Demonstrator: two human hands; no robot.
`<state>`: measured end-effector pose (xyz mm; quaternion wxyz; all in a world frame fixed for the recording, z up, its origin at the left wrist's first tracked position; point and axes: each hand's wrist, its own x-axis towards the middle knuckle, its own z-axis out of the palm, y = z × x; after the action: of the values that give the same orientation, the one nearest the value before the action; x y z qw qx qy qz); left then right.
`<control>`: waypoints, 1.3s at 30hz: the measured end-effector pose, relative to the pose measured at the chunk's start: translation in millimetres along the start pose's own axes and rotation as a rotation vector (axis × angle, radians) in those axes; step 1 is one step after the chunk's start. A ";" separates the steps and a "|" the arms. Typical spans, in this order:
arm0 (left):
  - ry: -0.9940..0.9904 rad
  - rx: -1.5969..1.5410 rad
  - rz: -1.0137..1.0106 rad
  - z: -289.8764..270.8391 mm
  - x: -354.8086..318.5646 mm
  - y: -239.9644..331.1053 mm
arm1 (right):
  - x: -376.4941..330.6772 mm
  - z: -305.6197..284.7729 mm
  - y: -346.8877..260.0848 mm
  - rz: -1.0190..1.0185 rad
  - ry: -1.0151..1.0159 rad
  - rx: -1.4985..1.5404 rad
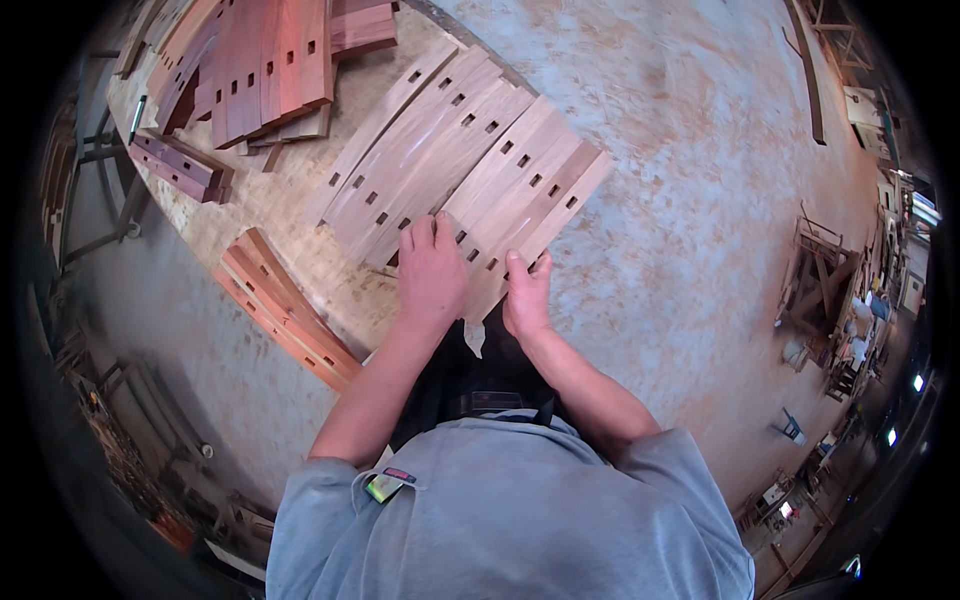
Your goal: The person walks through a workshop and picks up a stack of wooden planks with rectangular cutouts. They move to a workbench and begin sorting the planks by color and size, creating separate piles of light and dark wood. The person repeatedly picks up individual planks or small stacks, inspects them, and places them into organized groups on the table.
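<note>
Pale brown wooden slats (430,150) with small rectangular slots near their ends lie side by side in front of me. A narrow dark gap sets off the right-hand group of slats (530,180) from the others. My left hand (432,275) is closed on the near end of this group beside the gap, its fingertips on top. At the near right corner, my right hand (528,295) grips the outer edge, thumb above and the other fingers partly hidden. Below the slats, between my hands, hangs a pale torn scrap (474,338).
The slats lie over a wooden tabletop (290,205). Reddish slotted boards (270,75) are stacked at its far left, near dark short pieces (180,168) and a pen (138,118). Orange-brown slotted pieces (285,310) lie at the near left edge. Wooden frames (820,270) stand at right.
</note>
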<state>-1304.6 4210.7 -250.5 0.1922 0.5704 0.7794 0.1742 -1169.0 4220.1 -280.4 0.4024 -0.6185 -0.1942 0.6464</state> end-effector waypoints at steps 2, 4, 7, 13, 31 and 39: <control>0.017 0.009 -0.007 0.3 -0.3 0.5 | 0.3 0.6 1.8 0.006 -0.002 0.008; 0.039 0.041 0.011 -0.8 -3.0 2.4 | 3.5 -2.4 7.9 0.009 -0.006 0.022; 0.046 0.077 0.047 -4.3 -12.1 3.1 | 5.2 -4.0 9.8 -0.004 -0.033 0.001; -0.002 0.022 -0.114 -11.1 -43.9 -14.0 | 7.8 -5.7 12.6 0.040 -0.076 0.046; -0.018 0.013 -0.138 -22.2 -50.3 -25.5 | 7.4 -1.6 0.5 0.124 -0.122 0.132; -0.011 0.041 -0.119 -26.7 -45.8 -22.3 | 10.5 -4.4 0.4 0.148 -0.167 0.164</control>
<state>-1323.7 4159.2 -233.7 0.1950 0.5276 0.8143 0.1434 -1163.9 4226.7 -288.1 0.3853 -0.5404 -0.1275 0.7371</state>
